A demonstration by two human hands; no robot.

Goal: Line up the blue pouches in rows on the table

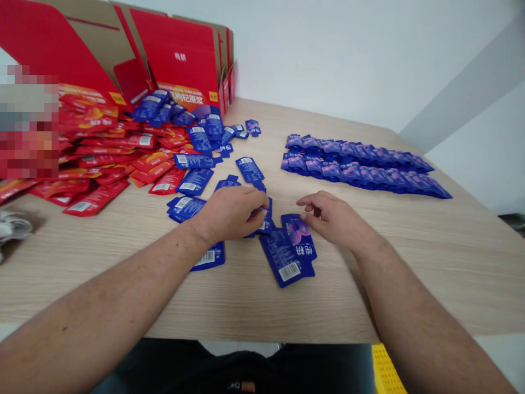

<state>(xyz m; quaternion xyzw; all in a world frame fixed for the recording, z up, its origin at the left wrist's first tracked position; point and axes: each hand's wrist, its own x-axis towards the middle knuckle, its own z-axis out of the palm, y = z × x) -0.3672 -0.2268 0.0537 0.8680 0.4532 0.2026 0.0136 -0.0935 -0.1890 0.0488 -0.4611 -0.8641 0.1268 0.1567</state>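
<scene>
My left hand (229, 213) curls over a blue foil sachet (265, 220) and appears to pinch it between fingers and thumb. Another blue sachet (209, 257) lies partly under that wrist. My right hand (332, 216) hovers with its fingers apart, its fingertips just beside the top of a blue sachet with a purple print and barcode (289, 251), which lies on a second one. A loose scatter of blue sachets (197, 158) lies further ahead of my hands.
A large heap of red sachets (102, 148) covers the table's left side, with opened red cardboard cartons (176, 54) behind it. Two long overlapping rows of blue-purple sachets (356, 167) lie on the light wood table (435, 262) at right. White cables (12, 224) sit at far left.
</scene>
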